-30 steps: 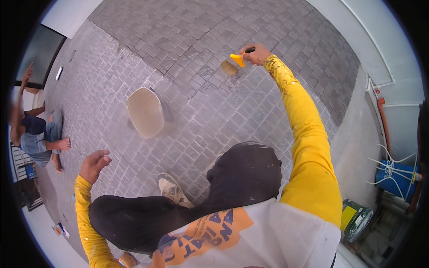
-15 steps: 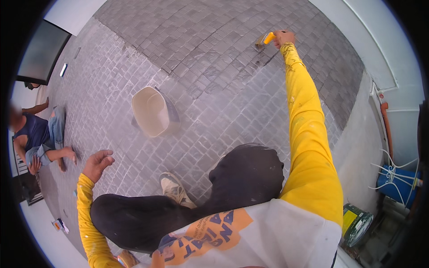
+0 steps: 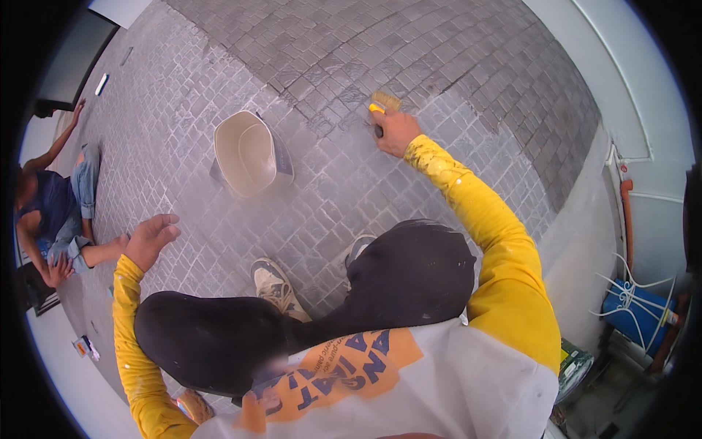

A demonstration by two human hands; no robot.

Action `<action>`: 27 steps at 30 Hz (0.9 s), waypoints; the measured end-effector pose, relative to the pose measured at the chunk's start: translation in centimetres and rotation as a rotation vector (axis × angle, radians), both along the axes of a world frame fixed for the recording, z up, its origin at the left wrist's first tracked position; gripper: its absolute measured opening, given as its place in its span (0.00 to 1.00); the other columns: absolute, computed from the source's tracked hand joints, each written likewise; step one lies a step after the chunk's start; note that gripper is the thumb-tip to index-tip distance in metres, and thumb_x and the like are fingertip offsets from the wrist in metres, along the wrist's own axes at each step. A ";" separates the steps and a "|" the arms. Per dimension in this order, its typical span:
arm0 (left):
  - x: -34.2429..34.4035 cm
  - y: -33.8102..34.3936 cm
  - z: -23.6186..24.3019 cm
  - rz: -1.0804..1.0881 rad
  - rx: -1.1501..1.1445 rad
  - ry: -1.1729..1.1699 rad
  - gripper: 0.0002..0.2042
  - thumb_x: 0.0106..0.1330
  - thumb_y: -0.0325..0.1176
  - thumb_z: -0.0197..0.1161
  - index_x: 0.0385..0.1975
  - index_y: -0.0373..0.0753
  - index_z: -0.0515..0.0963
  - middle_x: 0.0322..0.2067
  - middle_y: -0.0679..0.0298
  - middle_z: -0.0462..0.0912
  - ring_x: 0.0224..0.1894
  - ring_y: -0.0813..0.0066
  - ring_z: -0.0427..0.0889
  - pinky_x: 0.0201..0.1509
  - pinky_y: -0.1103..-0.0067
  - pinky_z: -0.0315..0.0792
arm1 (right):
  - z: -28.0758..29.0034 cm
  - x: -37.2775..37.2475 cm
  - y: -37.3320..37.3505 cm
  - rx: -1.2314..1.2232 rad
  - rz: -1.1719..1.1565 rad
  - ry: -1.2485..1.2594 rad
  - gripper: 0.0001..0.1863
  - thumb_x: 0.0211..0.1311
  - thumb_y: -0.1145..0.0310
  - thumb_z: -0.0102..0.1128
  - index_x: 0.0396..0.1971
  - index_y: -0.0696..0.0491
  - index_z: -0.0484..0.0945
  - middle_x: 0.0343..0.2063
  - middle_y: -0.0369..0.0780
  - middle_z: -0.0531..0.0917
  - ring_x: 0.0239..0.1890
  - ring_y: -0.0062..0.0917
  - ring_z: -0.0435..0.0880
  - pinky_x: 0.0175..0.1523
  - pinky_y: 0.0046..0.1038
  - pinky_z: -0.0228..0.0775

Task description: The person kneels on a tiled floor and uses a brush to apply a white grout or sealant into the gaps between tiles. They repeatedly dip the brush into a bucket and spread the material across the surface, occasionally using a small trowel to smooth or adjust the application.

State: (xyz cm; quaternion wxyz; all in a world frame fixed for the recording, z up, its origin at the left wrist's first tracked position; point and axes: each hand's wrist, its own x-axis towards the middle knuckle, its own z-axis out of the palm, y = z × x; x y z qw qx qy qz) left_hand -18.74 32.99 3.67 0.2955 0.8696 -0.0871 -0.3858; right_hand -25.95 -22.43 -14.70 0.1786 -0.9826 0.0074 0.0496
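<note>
My right hand (image 3: 398, 133) is closed around the handle of a paintbrush with a yellow part (image 3: 376, 108) and pale bristles. The bristles are at the paving, near the border between its dark, wet-looking area (image 3: 329, 55) and the lighter grey blocks (image 3: 325, 212). An open, cream-lined bucket (image 3: 245, 150) stands on the paving to the left of the brush; no contents can be made out inside it. My left hand (image 3: 151, 240) hangs beside my left knee with its fingers stretched out and nothing in it. Both my sleeves are yellow and paint-marked.
At the far left a person in a dark top (image 3: 55, 197) sits barefoot on the floor. A white wall (image 3: 621, 80) bounds the right side. A blue object behind white curled metalwork (image 3: 636, 314) and a dark green can (image 3: 575, 373) lie at the right.
My right hand has drawn the paintbrush back toward me and to the left, turning it. My left hand has shifted slightly up and left. The seated person's arm has risen.
</note>
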 end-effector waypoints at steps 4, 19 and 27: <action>0.7 -1.2 0.2 -0.056 -0.040 0.014 0.20 0.71 0.41 0.62 0.54 0.31 0.75 0.38 0.63 0.82 0.44 0.77 0.78 0.54 0.78 0.72 | 1.5 -3.7 4.2 0.376 0.045 -0.098 0.14 0.55 0.62 0.62 0.40 0.51 0.80 0.33 0.47 0.85 0.36 0.42 0.85 0.42 0.41 0.77; 11.9 -1.7 -3.7 -0.325 0.487 -0.454 0.23 0.65 0.40 0.62 0.57 0.33 0.76 0.54 0.46 0.80 0.55 0.51 0.81 0.60 0.66 0.74 | 7.7 -2.5 4.0 0.257 0.051 0.473 0.12 0.54 0.65 0.63 0.37 0.55 0.83 0.23 0.35 0.80 0.22 0.18 0.78 0.29 0.23 0.73; 10.8 -1.1 -9.1 -0.541 0.649 -0.257 0.21 0.64 0.46 0.62 0.50 0.37 0.82 0.48 0.53 0.85 0.51 0.51 0.82 0.58 0.61 0.72 | 6.5 4.2 8.9 0.616 -0.082 0.129 0.13 0.57 0.67 0.63 0.42 0.53 0.83 0.25 0.35 0.82 0.23 0.17 0.80 0.31 0.21 0.77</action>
